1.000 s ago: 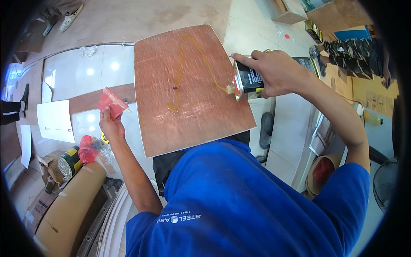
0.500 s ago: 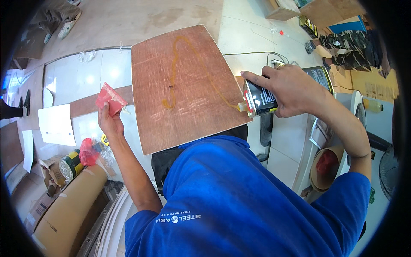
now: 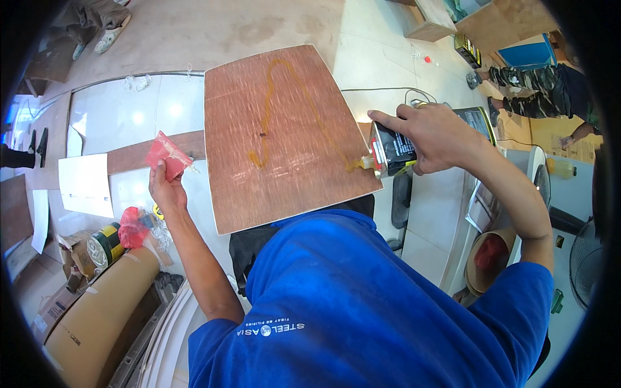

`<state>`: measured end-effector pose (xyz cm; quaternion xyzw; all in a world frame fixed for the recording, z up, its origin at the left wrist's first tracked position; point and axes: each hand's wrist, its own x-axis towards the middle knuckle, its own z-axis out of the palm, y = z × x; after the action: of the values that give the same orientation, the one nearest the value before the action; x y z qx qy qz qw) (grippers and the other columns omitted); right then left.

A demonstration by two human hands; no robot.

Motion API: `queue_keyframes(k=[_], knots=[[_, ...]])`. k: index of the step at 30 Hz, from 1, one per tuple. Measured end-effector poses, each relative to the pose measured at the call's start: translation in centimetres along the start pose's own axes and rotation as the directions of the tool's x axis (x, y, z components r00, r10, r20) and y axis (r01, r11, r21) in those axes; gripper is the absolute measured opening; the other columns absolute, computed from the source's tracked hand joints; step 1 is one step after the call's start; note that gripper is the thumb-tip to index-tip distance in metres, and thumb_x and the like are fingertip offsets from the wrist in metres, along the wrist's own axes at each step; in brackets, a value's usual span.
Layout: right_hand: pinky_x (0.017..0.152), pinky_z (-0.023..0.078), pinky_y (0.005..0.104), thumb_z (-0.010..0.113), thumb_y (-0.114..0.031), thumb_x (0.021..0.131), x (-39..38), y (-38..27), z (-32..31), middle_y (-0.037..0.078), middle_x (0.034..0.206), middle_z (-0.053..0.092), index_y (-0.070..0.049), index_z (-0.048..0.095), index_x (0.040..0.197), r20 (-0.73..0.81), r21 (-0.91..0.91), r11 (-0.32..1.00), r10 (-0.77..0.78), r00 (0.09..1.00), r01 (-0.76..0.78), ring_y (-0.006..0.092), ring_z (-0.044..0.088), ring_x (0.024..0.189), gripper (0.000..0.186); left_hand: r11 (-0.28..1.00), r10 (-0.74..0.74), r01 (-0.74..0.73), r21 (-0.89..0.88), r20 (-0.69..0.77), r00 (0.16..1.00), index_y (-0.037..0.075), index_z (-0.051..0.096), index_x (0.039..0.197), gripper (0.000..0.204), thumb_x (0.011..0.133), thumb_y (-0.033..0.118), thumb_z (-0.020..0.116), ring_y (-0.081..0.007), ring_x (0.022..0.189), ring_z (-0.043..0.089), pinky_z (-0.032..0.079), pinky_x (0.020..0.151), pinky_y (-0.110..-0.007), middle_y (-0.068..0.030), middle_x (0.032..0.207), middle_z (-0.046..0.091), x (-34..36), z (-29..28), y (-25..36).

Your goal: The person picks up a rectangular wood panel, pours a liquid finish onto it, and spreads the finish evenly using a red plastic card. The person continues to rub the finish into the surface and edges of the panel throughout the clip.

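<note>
A reddish plywood board (image 3: 291,187) lies in front of my body, with a looping amber trail of thick liquid (image 3: 264,129) on it. My right hand (image 3: 440,139) grips a dark metal can (image 3: 392,147), tipped sideways at the board's right edge; its spout is low over the board, where amber liquid pools. My left hand (image 3: 168,191) holds a flat red piece (image 3: 167,154) with pale residue between thumb and fingers, just left of the board.
Coiled cardboard (image 3: 103,304), a striped tin (image 3: 102,246) and red plastic (image 3: 132,226) lie lower left, white sheets (image 3: 85,184) at left. Other people's legs show upper left (image 3: 110,32), far left and right (image 3: 530,84). A fan (image 3: 582,265) stands at right, a wooden box (image 3: 424,22) farther back.
My right hand and the tilted can have moved toward me along the board's right edge, extending the amber trail down that side. My left hand has shifted only slightly.
</note>
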<state>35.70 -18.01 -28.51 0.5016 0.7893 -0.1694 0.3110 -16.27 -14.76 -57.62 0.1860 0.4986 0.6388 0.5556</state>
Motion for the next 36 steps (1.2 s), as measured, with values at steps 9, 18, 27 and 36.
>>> queue_keyframes(k=[9,18,27,36], knots=[[0.081,0.057,0.0477,0.089,-0.029,0.057,6.4,2.2,-1.1,0.015,0.106,0.067,-0.021,0.04,0.163,-0.052,-0.037,0.998,-0.051,0.997,0.049,0.0373,0.07,0.092,0.118,1.0,-0.011,0.011,0.001,-0.037,0.999,-0.002,0.061,0.134,0.033,0.104,0.012,0.063,-0.0249,0.104,0.073,0.061,0.09,-0.042,-0.0134,0.121,0.071,-0.3,0.4,0.0],[0.081,0.061,0.0425,0.085,-0.026,0.058,12.2,-0.7,-6.2,0.016,0.11,0.071,-0.017,0.04,0.164,-0.012,-0.156,0.975,-0.162,0.987,0.158,0.0346,0.074,0.094,0.116,0.999,-0.008,0.013,0.042,-0.127,0.992,0.0,0.064,0.13,0.03,0.104,0.013,0.064,-0.0209,0.098,0.074,0.061,0.081,-0.037,-0.0103,0.118,0.073,-0.8,0.5,0.4],[0.083,0.059,0.0467,0.092,-0.031,0.055,18.5,-1.7,-9.1,0.016,0.108,0.07,-0.019,0.04,0.162,-0.079,-0.171,0.953,-0.267,0.96,0.251,0.0392,0.072,0.097,0.12,0.999,-0.008,-0.001,-0.053,-0.179,0.984,0.001,0.065,0.126,0.025,0.103,0.012,0.064,-0.0204,0.096,0.074,0.06,0.079,-0.036,-0.0099,0.114,0.074,-0.9,0.4,0.7],[0.085,0.059,0.0474,0.089,-0.023,0.051,26.4,-1.4,-11.4,0.018,0.11,0.07,-0.016,0.039,0.162,-0.138,-0.227,0.96,-0.199,0.97,0.165,0.039,0.07,0.103,0.122,0.999,-0.02,0.014,-0.035,-0.191,0.981,0.002,0.067,0.122,0.022,0.103,0.012,0.065,-0.0174,0.09,0.073,0.059,0.077,-0.035,-0.0074,0.109,0.075,-0.4,0.6,-0.1]])
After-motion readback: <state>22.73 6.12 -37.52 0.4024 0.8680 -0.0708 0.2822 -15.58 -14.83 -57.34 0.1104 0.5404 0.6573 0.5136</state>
